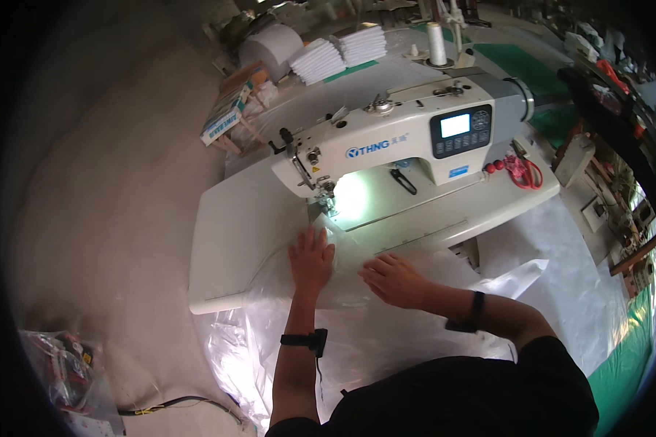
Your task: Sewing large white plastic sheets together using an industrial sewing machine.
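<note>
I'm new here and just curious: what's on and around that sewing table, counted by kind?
Sewing machine: 1
Red-handled scissors: 1
Thread cone: 1
Stacks of folded white cloth: 2
Big white roll: 1
Clear plastic sheet under left hand and right hand: 1
Total: 7

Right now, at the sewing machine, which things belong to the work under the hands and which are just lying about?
In use:
- left hand, flat on the clear plastic sheet
- right hand, flat on the same sheet
- sewing machine, its needle end just above the sheet's edge
- white table

Lying about:
- red-handled scissors
- stacks of folded white cloth
- thread cone
- white roll
</note>
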Demonstrator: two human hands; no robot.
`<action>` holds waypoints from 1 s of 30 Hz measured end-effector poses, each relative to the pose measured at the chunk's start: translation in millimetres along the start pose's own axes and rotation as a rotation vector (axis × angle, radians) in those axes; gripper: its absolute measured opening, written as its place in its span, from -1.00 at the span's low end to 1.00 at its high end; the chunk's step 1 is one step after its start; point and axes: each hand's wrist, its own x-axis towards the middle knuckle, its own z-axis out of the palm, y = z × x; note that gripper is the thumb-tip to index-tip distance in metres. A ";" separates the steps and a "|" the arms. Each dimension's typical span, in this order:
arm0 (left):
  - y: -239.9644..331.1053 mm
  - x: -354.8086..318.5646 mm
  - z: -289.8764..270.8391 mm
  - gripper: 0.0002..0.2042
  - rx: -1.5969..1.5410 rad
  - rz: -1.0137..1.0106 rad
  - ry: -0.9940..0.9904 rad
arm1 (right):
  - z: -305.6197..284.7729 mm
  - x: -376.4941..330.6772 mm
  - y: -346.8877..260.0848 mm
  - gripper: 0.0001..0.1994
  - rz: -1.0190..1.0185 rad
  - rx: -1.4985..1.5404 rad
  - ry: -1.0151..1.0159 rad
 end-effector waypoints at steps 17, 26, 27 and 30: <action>-17.6 13.8 -13.4 -0.81 -0.676 -0.043 0.122 | 44.0 43.0 24.5 -0.86 -0.124 0.009 0.157; -23.5 63.8 -18.2 -0.54 -0.341 -0.141 0.170 | 44.1 45.8 19.5 -0.85 -0.032 0.020 0.175; -8.9 67.5 -19.3 -0.54 -0.324 -0.111 0.224 | 42.5 43.7 24.7 -0.85 -0.011 0.013 0.177; 5.8 58.8 -11.7 -0.57 -0.249 -0.091 0.242 | 40.2 46.0 22.4 -0.82 -0.020 -0.009 0.236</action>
